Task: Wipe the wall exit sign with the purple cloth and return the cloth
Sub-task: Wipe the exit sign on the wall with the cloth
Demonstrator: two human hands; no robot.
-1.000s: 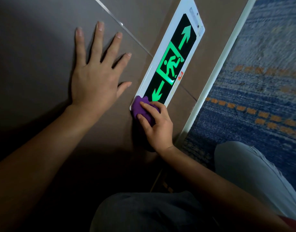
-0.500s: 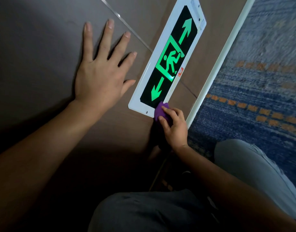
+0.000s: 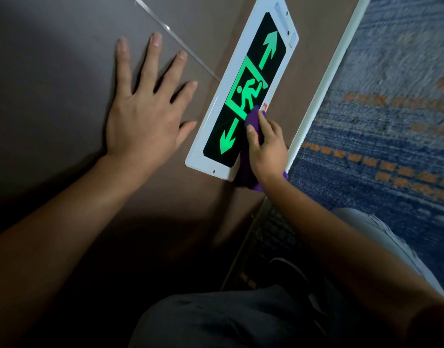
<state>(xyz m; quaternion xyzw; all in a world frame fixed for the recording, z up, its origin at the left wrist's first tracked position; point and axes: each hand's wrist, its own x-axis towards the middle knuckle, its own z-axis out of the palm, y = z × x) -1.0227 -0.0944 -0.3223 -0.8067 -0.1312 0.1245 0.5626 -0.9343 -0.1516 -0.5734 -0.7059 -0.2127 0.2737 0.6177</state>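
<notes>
The exit sign (image 3: 258,71) is a long white-framed panel on the brown wall, black with two glowing green arrows and a running figure. My right hand (image 3: 267,144) presses the purple cloth (image 3: 252,121) against the sign's lower right part, just below the running figure. The cloth trails down under my palm past the sign's bottom corner. My left hand (image 3: 143,114) lies flat on the wall left of the sign, fingers spread, holding nothing.
A white skirting strip (image 3: 324,89) runs along the wall's base right of the sign. Beyond it lies blue carpet with orange marks (image 3: 391,136). My knees in grey trousers (image 3: 216,320) are at the bottom, with a dark shoe (image 3: 291,272) beside the wall.
My right hand has slid the cloth from the sign's lower left corner across to the lower right corner, then up onto the black face. The left hand stays flat on the wall.
</notes>
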